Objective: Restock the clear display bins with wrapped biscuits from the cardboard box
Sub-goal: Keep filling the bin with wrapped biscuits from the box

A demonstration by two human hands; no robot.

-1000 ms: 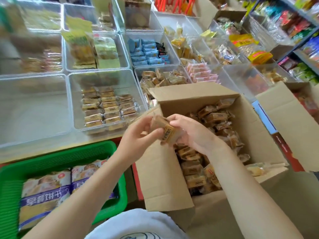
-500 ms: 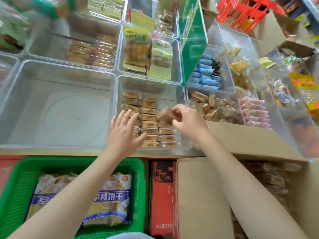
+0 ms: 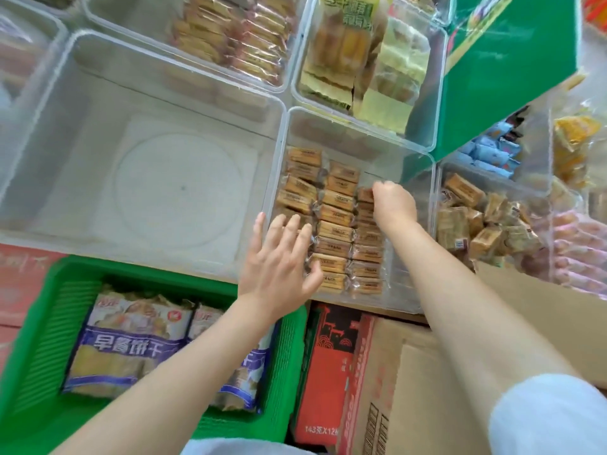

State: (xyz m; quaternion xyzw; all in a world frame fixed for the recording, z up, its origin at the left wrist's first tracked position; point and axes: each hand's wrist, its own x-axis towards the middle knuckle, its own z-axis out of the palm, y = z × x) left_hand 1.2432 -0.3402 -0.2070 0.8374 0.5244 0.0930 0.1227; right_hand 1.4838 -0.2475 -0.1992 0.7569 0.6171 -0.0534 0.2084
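A green basket (image 3: 39, 310) sits near left, holding two large blue-and-white biscuit bags (image 3: 131, 346) laid side by side. Just right of it stands a red carton (image 3: 328, 372) with printed numbers at its near end. A pink-red box (image 3: 19, 284) shows at the left edge. A green sign board (image 3: 512, 60) stands tilted at far right.

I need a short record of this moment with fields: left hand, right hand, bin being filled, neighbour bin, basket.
left hand: left hand open, fingers spread on the brown wrapped biscuits
right hand: right hand pinches one biscuit at the right row's far end
bin being filled: clear plastic bin, three rows of biscuits
neighbour bin: large clear bin, nothing inside
basket: green plastic basket, bagged biscuits inside
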